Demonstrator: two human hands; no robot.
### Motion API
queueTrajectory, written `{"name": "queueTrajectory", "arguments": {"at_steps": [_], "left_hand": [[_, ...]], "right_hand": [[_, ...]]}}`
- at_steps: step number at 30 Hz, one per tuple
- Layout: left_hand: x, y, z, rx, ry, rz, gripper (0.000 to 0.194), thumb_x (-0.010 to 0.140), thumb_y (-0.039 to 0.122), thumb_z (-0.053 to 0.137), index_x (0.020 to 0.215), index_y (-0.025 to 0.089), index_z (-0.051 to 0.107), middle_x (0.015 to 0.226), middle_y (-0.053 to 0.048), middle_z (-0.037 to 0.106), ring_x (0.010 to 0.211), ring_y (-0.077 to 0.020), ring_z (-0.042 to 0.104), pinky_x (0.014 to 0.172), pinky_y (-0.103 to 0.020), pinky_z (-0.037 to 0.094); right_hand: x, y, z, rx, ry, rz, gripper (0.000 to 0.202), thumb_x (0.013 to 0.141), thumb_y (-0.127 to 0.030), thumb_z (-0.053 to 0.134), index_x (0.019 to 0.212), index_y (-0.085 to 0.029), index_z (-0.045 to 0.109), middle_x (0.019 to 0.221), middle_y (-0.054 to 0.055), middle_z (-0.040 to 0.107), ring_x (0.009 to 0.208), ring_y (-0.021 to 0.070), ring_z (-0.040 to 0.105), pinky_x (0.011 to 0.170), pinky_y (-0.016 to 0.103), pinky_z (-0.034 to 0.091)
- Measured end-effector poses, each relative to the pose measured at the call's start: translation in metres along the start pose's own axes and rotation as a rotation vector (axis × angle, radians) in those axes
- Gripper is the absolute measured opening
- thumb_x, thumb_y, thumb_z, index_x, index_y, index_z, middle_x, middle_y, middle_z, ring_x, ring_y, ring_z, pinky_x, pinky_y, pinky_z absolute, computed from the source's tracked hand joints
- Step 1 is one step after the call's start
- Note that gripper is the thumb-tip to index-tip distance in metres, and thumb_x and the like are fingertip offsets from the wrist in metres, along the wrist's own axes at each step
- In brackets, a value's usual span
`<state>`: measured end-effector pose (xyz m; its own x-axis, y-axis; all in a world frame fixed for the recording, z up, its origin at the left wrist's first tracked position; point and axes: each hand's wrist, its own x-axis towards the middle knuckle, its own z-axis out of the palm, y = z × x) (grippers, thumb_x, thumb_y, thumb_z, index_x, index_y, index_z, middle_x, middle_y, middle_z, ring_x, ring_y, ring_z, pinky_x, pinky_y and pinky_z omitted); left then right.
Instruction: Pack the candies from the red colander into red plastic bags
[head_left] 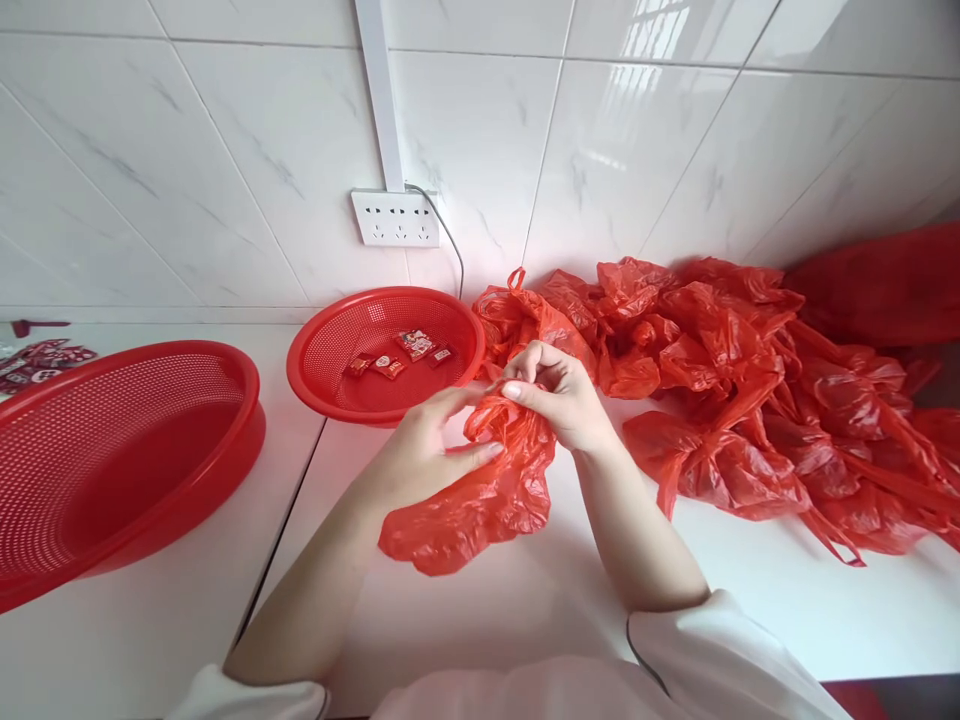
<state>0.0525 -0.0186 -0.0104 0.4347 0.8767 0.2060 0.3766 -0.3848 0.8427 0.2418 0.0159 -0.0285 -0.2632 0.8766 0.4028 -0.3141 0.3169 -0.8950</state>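
Between my two hands a crumpled red plastic bag [480, 510] hangs over the white table, its lower end spread toward the left. My left hand [431, 450] grips the bag's upper left side, thumb in front and the fingers partly hidden behind it. At the bag's top edge my right hand [559, 395] pinches the plastic between thumb and fingers. Just behind my left hand stands a round red basket [322, 390] with several small red packets [416, 345] lying in it.
A larger red basket [251, 420] stands at the left, with red packets [49, 365] behind it. Several knotted red bags [720, 400] are piled at the right. A socket strip [396, 220] with a cable is on the tiled wall.
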Motion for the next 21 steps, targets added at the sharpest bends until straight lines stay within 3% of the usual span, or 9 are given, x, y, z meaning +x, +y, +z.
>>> {"name": "queueTrajectory", "arguments": {"at_steps": [4,8,11,14,16,17,21], "left_hand": [[0.003,-0.002,0.003,-0.176,-0.087,-0.041,0.027,0.085,0.025,0.060,0.112,0.025,0.064,0.112,-0.003,0.068,0.107,-0.0210,0.064,0.096,-0.037,0.050],[0.001,-0.001,-0.006,-0.125,-0.110,-0.159,0.016,0.086,0.030,0.058,0.095,0.019,0.065,0.089,-0.003,0.068,0.082,-0.0181,0.066,0.073,-0.030,0.054],[-0.003,-0.001,-0.017,-0.005,-0.049,-0.187,0.016,0.084,0.034,0.061,0.086,0.019,0.064,0.078,-0.001,0.066,0.070,-0.0156,0.062,0.061,-0.026,0.050],[-0.005,-0.003,-0.024,0.067,0.066,-0.213,0.021,0.084,0.038,0.060,0.077,0.018,0.062,0.073,-0.001,0.065,0.064,-0.0150,0.060,0.054,-0.024,0.045],[-0.006,-0.004,-0.026,0.088,0.140,-0.234,0.025,0.084,0.040,0.059,0.073,0.018,0.061,0.069,-0.001,0.063,0.060,-0.0149,0.059,0.051,-0.025,0.044],[-0.006,-0.005,-0.026,0.088,0.162,-0.247,0.026,0.085,0.041,0.059,0.072,0.018,0.060,0.065,-0.001,0.062,0.057,-0.0147,0.058,0.049,-0.025,0.044],[-0.006,-0.004,-0.029,0.024,0.138,-0.281,0.032,0.089,0.045,0.053,0.073,0.018,0.058,0.059,0.000,0.059,0.052,-0.0142,0.058,0.048,-0.025,0.049]], "right_hand": [[0.001,0.005,0.007,-0.066,0.049,-0.030,0.035,0.073,-0.030,0.079,0.071,-0.021,0.045,0.074,-0.003,0.057,0.066,0.0100,0.054,0.065,0.025,0.047],[0.007,0.010,-0.008,-0.178,0.319,-0.107,0.024,0.080,-0.033,0.072,0.083,-0.023,0.051,0.080,-0.002,0.054,0.069,0.0098,0.054,0.065,0.024,0.048],[0.010,0.009,-0.022,-0.228,0.477,-0.141,0.020,0.083,-0.035,0.068,0.088,-0.024,0.051,0.081,-0.002,0.052,0.063,0.0097,0.055,0.058,0.024,0.047],[0.005,-0.003,-0.023,-0.321,0.532,-0.226,0.016,0.085,-0.034,0.066,0.086,-0.025,0.052,0.079,-0.001,0.054,0.062,0.0109,0.054,0.058,0.026,0.046],[-0.006,-0.016,-0.013,-0.414,0.441,-0.270,0.011,0.088,-0.033,0.064,0.087,-0.025,0.055,0.077,-0.001,0.055,0.060,0.0109,0.053,0.058,0.026,0.045],[-0.012,-0.023,-0.006,-0.475,0.329,-0.272,0.009,0.089,-0.033,0.062,0.090,-0.026,0.057,0.073,-0.002,0.056,0.058,0.0106,0.052,0.058,0.026,0.044],[-0.031,-0.039,0.020,-0.834,-0.324,-0.138,0.026,0.093,-0.040,0.056,0.114,-0.026,0.061,0.059,-0.004,0.053,0.049,0.0104,0.045,0.055,0.026,0.038]]}}
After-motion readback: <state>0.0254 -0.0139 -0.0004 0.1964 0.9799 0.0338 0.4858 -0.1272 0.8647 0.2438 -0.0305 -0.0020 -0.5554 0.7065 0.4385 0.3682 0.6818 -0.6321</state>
